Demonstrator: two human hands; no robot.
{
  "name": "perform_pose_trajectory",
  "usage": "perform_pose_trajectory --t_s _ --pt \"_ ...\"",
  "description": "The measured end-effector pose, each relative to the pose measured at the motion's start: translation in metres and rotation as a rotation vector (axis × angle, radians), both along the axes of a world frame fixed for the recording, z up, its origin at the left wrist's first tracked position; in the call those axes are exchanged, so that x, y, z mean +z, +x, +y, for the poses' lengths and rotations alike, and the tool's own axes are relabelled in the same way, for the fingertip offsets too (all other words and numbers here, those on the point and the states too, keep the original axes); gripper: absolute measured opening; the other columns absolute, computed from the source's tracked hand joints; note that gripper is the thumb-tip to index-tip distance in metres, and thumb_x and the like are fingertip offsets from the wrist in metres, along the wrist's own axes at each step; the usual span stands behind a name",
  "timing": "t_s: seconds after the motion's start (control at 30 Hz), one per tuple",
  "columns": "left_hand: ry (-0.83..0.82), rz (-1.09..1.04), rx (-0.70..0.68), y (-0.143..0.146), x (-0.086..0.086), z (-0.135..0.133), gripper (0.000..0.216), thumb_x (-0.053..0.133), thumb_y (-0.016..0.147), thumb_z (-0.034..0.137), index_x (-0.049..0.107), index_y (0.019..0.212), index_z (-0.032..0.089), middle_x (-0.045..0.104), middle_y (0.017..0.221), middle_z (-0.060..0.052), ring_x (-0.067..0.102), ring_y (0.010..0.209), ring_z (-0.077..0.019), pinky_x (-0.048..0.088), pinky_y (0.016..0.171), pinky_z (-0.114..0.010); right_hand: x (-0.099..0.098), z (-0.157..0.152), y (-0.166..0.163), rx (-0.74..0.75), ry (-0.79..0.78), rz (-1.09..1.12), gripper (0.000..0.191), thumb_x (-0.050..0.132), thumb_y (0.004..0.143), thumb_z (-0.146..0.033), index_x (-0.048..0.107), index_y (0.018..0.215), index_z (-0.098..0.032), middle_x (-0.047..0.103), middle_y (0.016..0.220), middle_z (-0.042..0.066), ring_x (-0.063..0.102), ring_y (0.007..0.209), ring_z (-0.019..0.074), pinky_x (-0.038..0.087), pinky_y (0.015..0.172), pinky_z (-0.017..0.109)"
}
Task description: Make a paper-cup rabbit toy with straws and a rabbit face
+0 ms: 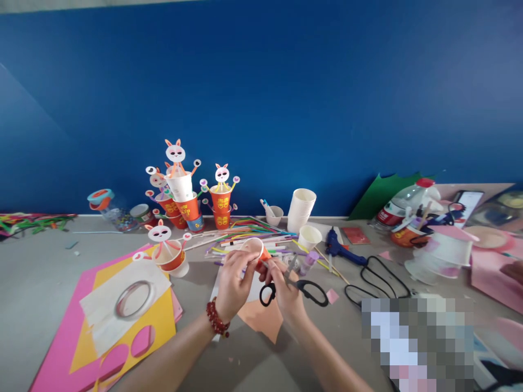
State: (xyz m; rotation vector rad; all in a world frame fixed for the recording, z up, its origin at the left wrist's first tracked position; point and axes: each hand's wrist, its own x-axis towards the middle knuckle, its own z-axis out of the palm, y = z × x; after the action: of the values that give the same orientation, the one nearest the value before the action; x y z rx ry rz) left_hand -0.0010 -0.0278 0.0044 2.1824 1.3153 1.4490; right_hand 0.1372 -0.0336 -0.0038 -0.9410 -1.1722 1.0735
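My left hand (236, 276), with a red beaded bracelet at the wrist, is closed around an orange paper cup (259, 247). The cup is tilted, its white rim toward me. My right hand (288, 294) is closed on black-handled scissors (312, 293), which are spread open with the handle loops on either side of the hand. One blade lies close to the cup's side; whether it touches is hidden by my fingers. Under the hands is a piece of orange paper (261, 316). Close by stands a purple-capped glue stick (309, 261).
Rabbit-faced cup figures (222, 201) stand at the back left, another (169, 253) nearer. Tape (133, 299) lies on coloured sheets (57, 326). Stacked white cups (301, 209), a blue glue gun (343, 247) with its cord (384, 277) and a bottle (402, 204) are rightward.
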Motion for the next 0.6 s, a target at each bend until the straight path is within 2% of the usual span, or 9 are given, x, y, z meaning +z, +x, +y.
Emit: perform_pose_trajectory --t_s 0.07,0.2,0.4,0.6 --pt "-0.05 -0.055 -0.013 -0.001 -0.001 0.001 0.017 0.053 0.095 0.019 0.065 0.107 0.022 0.073 0.097 -0.006 0.065 0.096 -0.0208 0.047 0.088 -0.036 0.003 0.002 0.004 0.008 0.06 -0.017 0.042 0.052 0.094 -0.041 0.052 0.056 -0.022 0.056 0.06 0.001 0.057 0.062 0.017 0.045 0.063 0.03" --pt "-0.178 -0.177 -0.028 0.0 -0.004 0.0 0.016 0.052 0.095 0.023 0.064 0.105 0.021 0.071 0.105 -0.008 0.063 0.103 -0.0218 0.047 0.09 -0.035 0.006 -0.001 0.01 0.013 0.064 0.015 0.044 0.048 0.097 -0.039 0.05 0.057 -0.021 0.059 0.063 0.001 0.059 0.057 0.0156 0.047 0.059 0.029" --pt "-0.439 -0.37 -0.179 0.001 0.0 0.004 0.016 0.051 0.095 0.03 0.063 0.097 0.019 0.07 0.095 -0.005 0.063 0.089 -0.0192 0.048 0.081 -0.03 0.01 -0.003 0.02 -0.002 0.086 -0.222 0.043 0.045 0.098 -0.04 0.053 0.061 -0.021 0.058 0.053 -0.001 0.056 0.049 0.0131 0.046 0.055 0.025" --pt "-0.639 -0.45 -0.312 0.0 0.002 0.005 0.018 0.057 0.091 0.033 0.063 0.087 0.017 0.066 0.081 -0.003 0.06 0.077 -0.0167 0.046 0.076 -0.028 0.0 -0.003 0.023 0.048 0.016 -0.229 0.042 0.046 0.097 -0.047 0.054 0.064 -0.022 0.058 0.054 -0.001 0.057 0.047 0.0144 0.046 0.05 0.026"
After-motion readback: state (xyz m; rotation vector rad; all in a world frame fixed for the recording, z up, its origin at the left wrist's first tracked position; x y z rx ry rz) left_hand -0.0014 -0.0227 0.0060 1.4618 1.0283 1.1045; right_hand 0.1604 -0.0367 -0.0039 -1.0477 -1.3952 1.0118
